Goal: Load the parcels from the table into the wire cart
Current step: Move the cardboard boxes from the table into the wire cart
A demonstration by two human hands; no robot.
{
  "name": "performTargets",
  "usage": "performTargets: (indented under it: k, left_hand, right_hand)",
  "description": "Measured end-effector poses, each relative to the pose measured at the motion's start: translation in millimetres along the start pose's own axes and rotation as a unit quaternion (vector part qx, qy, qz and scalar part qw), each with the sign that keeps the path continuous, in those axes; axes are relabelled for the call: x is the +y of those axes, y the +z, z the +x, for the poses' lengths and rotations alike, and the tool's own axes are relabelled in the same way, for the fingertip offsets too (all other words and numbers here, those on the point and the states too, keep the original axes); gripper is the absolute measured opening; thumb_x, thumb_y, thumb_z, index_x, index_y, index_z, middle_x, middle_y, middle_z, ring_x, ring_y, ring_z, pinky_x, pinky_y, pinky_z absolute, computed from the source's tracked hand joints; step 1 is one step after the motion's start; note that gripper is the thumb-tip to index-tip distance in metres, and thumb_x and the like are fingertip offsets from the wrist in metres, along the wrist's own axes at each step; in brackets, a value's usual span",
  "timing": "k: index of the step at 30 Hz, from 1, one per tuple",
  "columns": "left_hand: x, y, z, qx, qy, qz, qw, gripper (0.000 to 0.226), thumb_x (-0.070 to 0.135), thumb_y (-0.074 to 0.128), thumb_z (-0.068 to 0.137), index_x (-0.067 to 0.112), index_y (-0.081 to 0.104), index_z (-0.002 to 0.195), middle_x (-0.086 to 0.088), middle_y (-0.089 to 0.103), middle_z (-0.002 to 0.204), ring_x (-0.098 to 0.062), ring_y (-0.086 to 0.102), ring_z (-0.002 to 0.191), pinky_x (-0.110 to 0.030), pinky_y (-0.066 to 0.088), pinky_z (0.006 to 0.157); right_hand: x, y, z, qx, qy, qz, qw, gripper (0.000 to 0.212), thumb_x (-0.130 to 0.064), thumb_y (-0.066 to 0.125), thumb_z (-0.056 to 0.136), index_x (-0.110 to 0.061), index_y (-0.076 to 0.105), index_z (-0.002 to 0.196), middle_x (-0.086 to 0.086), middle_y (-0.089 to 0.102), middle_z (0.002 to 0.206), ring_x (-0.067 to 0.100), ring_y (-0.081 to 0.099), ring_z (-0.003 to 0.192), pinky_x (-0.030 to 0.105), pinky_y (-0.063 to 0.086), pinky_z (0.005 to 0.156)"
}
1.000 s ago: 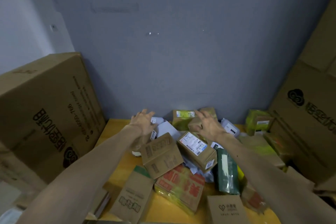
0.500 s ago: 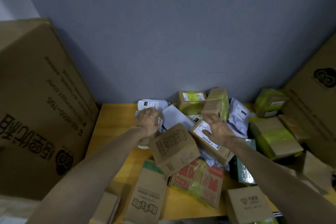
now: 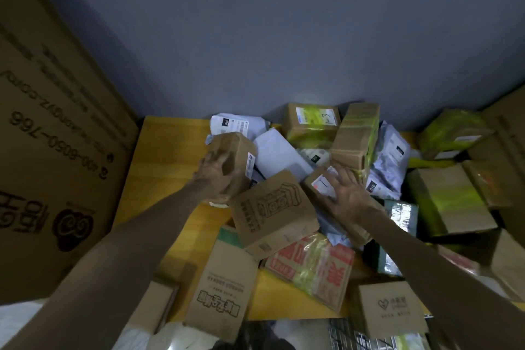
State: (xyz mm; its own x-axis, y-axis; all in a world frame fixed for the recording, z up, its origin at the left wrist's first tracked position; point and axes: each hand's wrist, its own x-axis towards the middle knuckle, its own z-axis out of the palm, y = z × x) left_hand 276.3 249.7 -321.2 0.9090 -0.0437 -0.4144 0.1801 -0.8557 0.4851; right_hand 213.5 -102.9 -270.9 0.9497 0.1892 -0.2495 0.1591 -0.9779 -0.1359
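Brown cardboard parcels are heaped on the yellow wooden table (image 3: 159,167) against a grey wall. The left hand (image 3: 217,176) grips a small plain cardboard box (image 3: 233,155) (a white label on its right face), fingers wrapped round its lower side, the box tilted above the table's left part. The right hand (image 3: 348,196) lies spread, palm down, on a brown box with a white shipping label (image 3: 322,183), just right of a tilted printed carton (image 3: 272,213). Grey wire mesh of the cart (image 3: 345,334) shows at the bottom edge, below the table.
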Motion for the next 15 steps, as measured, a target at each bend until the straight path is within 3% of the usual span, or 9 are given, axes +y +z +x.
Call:
performTargets:
  k: [5, 10, 15]
  left_hand:
    - [-9.0, 17.1, 14.4, 0.001, -0.026, -0.061, 0.998, 0.080, 0.064, 0.060, 0.086, 0.036, 0.026, 0.154, -0.004, -0.001, 0.164, -0.030, 0.002, 0.151, -0.048, 0.017, 0.122]
    - [-17.8, 33.0, 22.2, 0.031, -0.019, -0.150, 0.988, 0.088, 0.061, 0.072, 0.078, 0.038, 0.030, 0.152, 0.003, 0.002, 0.164, -0.026, 0.007, 0.150, -0.046, 0.018, 0.122]
    - [-21.7, 37.5, 29.0, 0.020, -0.050, -0.150, 0.987, 0.093, 0.065, 0.071, 0.077, 0.042, 0.023, 0.154, 0.003, 0.000, 0.165, -0.024, 0.001, 0.151, -0.049, 0.010, 0.123]
  right_hand:
    - [8.1, 11.5, -1.9, 0.012, -0.027, -0.028, 0.999, 0.075, -0.061, 0.046, 0.093, -0.026, 0.024, 0.155, 0.010, 0.016, 0.162, 0.032, 0.016, 0.148, 0.056, 0.029, 0.111]
    - [14.8, 9.8, -6.1, 0.016, -0.093, -0.096, 0.991, 0.080, -0.062, 0.052, 0.087, -0.021, 0.031, 0.152, 0.008, 0.017, 0.162, 0.029, 0.014, 0.150, 0.055, 0.024, 0.116]
    - [27.6, 20.7, -16.4, 0.005, -0.107, -0.130, 0.986, 0.082, -0.065, 0.051, 0.085, -0.023, 0.031, 0.152, 0.006, 0.015, 0.163, 0.029, 0.017, 0.149, 0.057, 0.027, 0.114]
